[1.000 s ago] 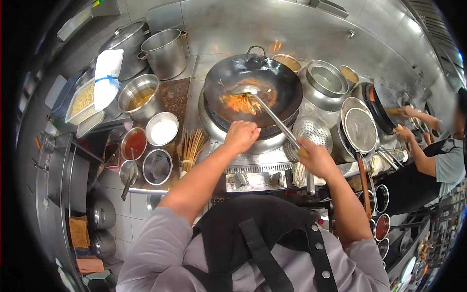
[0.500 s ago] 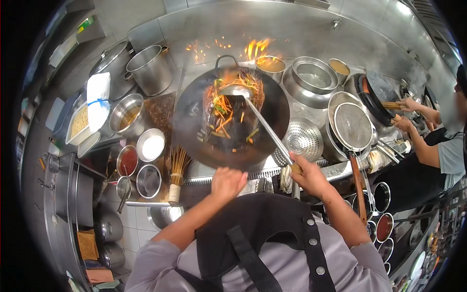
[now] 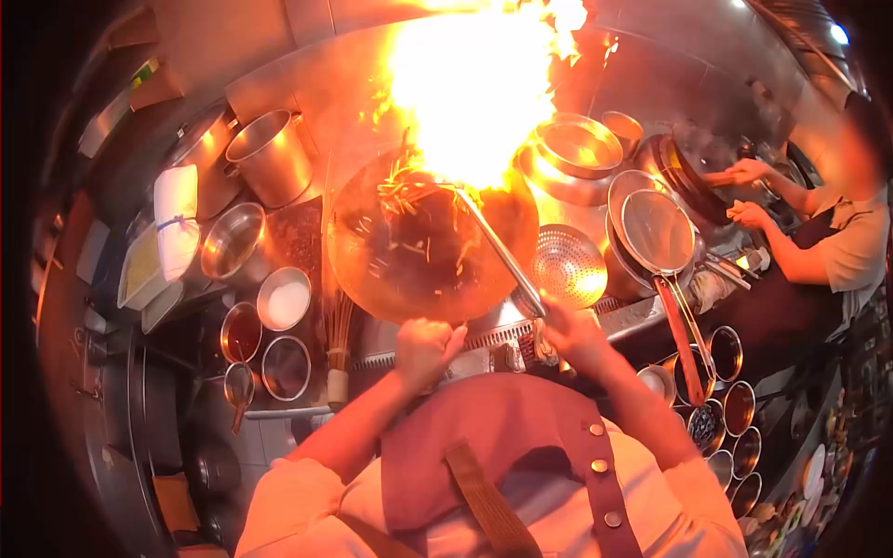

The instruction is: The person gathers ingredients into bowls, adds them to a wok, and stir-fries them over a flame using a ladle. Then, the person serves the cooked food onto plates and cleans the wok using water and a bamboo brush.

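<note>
A large flame (image 3: pixel 470 98) rises over the far side of the wok (image 3: pixel 372 260) and hides its far rim. My left hand (image 3: pixel 428 349) is closed at the wok's near edge; whatever it grips is hidden by the fingers. In my right hand (image 3: pixel 572 335) is the handle of a long metal ladle (image 3: pixel 498 246), which reaches up into the wok. Strips of orange food (image 3: pixel 409 193) lie and fly about near the ladle's head, beside the flame. A perforated skimmer (image 3: pixel 569 267) rests just right of the wok.
To the left are tall pots (image 3: pixel 270 158), a bowl of white powder (image 3: pixel 284 298), red sauce (image 3: pixel 242 332) and a bamboo brush (image 3: pixel 338 363). On the right are strainers (image 3: pixel 657 231) and metal basins (image 3: pixel 579 146). A co-worker (image 3: pixel 819 232) handles another wok at far right.
The small flames behind the wok have grown into a huge blaze. The wok was pulled toward me, its food tossed up. Both hands are nearer my body, and orange light covers the scene.
</note>
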